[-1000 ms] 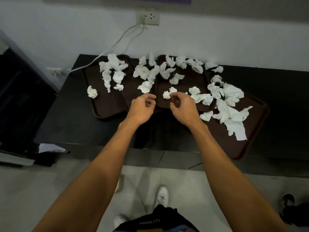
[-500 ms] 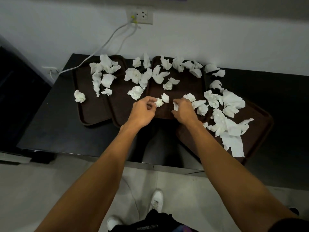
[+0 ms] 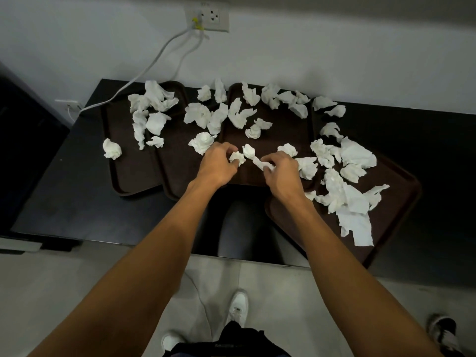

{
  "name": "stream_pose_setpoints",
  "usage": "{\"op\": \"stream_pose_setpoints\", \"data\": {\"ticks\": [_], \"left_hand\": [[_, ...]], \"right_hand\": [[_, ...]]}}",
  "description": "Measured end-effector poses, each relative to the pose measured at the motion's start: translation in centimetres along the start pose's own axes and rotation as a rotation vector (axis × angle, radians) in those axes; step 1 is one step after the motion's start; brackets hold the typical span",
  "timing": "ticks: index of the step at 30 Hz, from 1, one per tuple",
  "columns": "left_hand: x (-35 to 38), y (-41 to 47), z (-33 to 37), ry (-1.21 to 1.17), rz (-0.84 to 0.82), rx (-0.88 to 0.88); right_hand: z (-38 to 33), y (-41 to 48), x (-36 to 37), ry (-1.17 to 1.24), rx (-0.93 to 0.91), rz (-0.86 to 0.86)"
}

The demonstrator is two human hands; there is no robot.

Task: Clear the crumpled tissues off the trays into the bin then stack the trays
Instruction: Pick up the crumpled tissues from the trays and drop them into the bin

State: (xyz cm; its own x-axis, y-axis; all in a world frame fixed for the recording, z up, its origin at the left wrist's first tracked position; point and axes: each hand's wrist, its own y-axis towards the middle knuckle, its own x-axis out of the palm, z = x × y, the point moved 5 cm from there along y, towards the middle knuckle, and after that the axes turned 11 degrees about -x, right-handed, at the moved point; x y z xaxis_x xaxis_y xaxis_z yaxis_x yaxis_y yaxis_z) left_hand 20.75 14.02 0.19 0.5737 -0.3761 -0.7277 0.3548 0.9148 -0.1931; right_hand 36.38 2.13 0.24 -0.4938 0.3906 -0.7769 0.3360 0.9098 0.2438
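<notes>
Now, at the frame's centre, the left hand (image 3: 217,167) pinches a small tissue ball (image 3: 237,158) between thumb and fingers, while the right hand (image 3: 282,173) pinches a twisted tissue (image 3: 258,163) just beside it. Both sit over the middle tray (image 3: 283,130). Other crumpled tissues (image 3: 353,202) lie scattered across the overlapping brown trays (image 3: 128,173) on the dark table (image 3: 64,202), from upper left to the right side.

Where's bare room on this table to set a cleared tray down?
Bare table lies front-left, between the leftmost tray and the table's left edge; another patch lies back-right, beyond the rightmost tray. Crowded: tissues cover the trays' far halves and most of the rightmost tray.
</notes>
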Motion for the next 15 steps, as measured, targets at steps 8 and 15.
{"op": "stream_pose_setpoints", "data": {"ticks": [8,15], "left_hand": [[3.1,2.6,0.2,0.336,-0.026,0.034],[2.4,1.8,-0.5,0.178,0.062,0.008]], "right_hand": [[0.4,-0.9,-1.8,0.033,0.024,0.046],[0.6,-1.8,-2.2,0.037,0.057,0.047]]}}
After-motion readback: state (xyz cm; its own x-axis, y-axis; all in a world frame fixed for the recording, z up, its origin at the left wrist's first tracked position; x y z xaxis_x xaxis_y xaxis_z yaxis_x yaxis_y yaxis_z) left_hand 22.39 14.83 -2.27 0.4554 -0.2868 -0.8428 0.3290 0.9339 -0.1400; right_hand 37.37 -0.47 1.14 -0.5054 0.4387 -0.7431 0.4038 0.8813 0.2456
